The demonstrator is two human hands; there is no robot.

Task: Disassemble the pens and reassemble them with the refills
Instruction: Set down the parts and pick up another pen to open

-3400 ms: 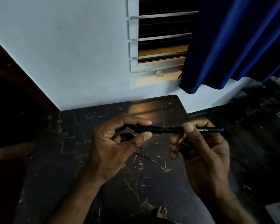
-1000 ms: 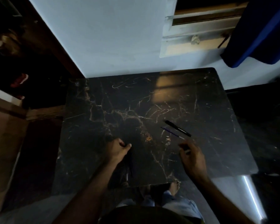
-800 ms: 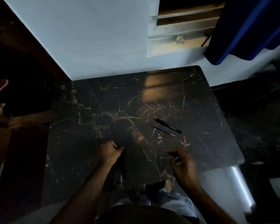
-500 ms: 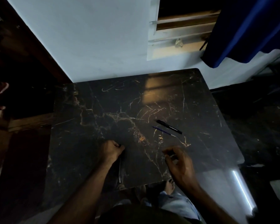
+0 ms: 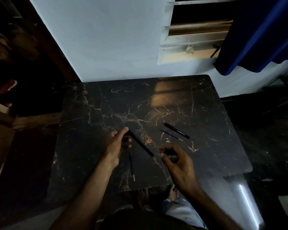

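Black barrel (image 5: 140,143) now up off the marble table (image 5: 90,138), pinched at its far end in my left hand (image 5: 114,145), where half a second ago that fist lay closed on the slab; a thin refill (image 5: 132,166) lies bare on the stone just below it, and my right hand (image 5: 176,161) has its fingertips closed on a small dark piece, probably the cap or tip, so this second pen looks freshly taken apart. Farther right, the other pen (image 5: 176,131) and a blue refill (image 5: 170,134) lie side by side; pale wall (image 5: 106,39), louvred window (image 5: 194,30), blue curtain (image 5: 256,34) beyond.
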